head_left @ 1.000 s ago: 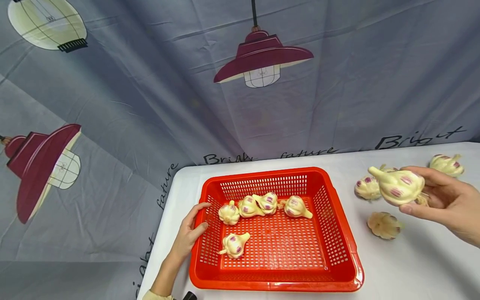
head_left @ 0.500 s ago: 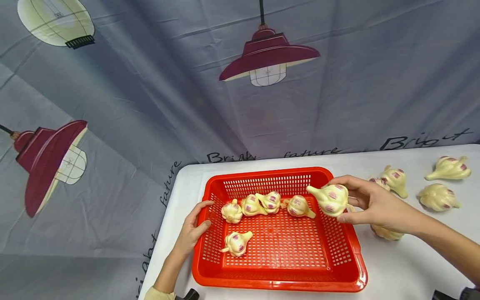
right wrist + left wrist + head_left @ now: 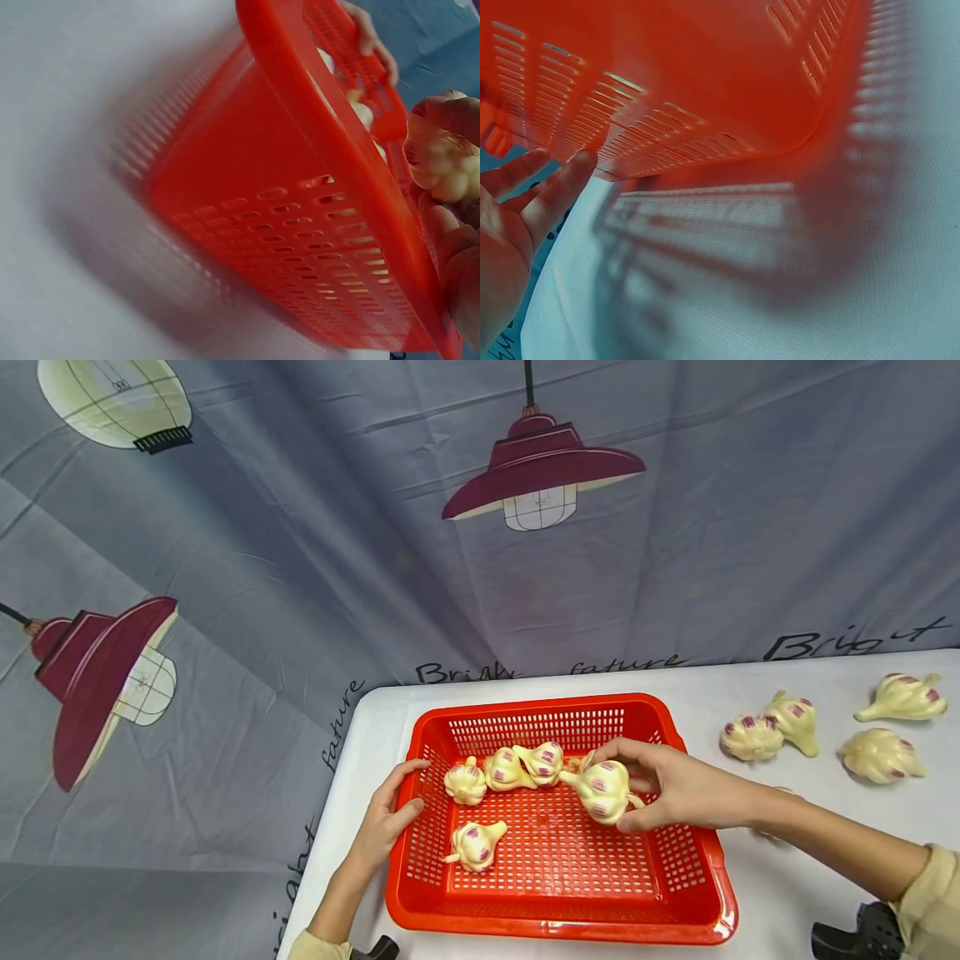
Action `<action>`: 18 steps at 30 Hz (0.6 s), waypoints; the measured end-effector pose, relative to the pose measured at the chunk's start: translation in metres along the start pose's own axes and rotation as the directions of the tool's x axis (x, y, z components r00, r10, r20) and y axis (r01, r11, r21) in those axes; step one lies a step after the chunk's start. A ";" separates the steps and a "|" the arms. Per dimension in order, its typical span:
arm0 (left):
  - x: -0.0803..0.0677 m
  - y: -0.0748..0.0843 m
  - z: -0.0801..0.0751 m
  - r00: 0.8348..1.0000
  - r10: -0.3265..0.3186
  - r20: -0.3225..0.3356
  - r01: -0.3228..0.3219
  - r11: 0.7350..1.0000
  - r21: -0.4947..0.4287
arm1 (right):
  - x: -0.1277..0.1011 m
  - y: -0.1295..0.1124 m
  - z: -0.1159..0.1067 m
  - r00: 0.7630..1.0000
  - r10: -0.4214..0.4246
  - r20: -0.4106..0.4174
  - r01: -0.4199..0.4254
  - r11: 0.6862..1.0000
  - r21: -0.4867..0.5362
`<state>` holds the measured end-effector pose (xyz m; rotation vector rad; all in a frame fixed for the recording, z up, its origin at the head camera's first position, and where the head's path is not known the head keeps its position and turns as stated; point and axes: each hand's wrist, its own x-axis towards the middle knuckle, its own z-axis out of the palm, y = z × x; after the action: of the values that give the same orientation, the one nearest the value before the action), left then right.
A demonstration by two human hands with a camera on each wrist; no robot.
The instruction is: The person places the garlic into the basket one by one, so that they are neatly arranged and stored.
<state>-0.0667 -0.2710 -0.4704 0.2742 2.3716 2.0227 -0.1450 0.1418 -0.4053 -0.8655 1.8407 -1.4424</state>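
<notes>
In the head view, my right hand point(image 3: 671, 789) holds a garlic bulb point(image 3: 602, 791) above the red plastic basket point(image 3: 562, 931), thumb and fingers around its root side. Its stem points left. Close up in the right wrist view, the bulb's rooted underside point(image 3: 446, 169) shows between thumb and fingers. My left hand point(image 3: 380, 822) rests at the basket's left rim, fingers extended. The left wrist view has its fingers point(image 3: 562, 187) by the outer wall point(image 3: 705, 82). Inside the basket lie other bulbs: one at front left point(image 3: 476, 846) and several in a row, including a left bulb point(image 3: 465, 783).
On the white table point(image 3: 840, 877) to the right lie more garlic bulbs: a touching pair point(image 3: 752, 737), a far bulb point(image 3: 902, 697) and a nearer bulb point(image 3: 881, 756). Another sits mostly behind my right forearm point(image 3: 825, 835). A grey printed curtain point(image 3: 337, 568) hangs behind.
My right hand has carried the garlic bulb left from over the table, across the right rim, to above the basket. My left hand has stayed at the left rim.
</notes>
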 end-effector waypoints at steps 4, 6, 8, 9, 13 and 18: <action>0.000 0.000 0.001 1.000 -0.001 -0.003 0.001 1.000 -0.003 | 0.009 -0.003 0.005 0.999 0.005 0.040 -0.003 0.999 -0.052; 0.000 0.000 0.001 1.000 0.000 -0.003 0.000 1.000 -0.005 | 0.014 -0.004 0.008 0.998 0.001 0.064 0.002 0.999 -0.051; 0.000 0.000 0.001 1.000 0.001 -0.005 -0.001 1.000 -0.005 | 0.019 -0.005 0.011 0.996 -0.006 0.089 0.011 0.998 -0.057; 0.000 0.000 0.001 1.000 -0.001 -0.006 0.001 1.000 -0.004 | 0.022 -0.005 0.012 0.994 -0.007 0.107 0.012 0.999 -0.039; 0.000 -0.002 0.001 1.000 -0.010 -0.007 0.010 1.000 0.000 | 0.035 -0.007 0.016 0.988 0.011 0.153 0.000 0.997 -0.073; 0.001 -0.003 -0.001 1.000 -0.008 -0.001 0.008 1.000 0.001 | 0.053 -0.004 0.017 0.986 0.052 0.158 -0.002 0.953 -0.302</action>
<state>-0.0678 -0.2720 -0.4736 0.2632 2.3706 2.0186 -0.1614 0.0886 -0.4094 -1.0681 1.9654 -1.0527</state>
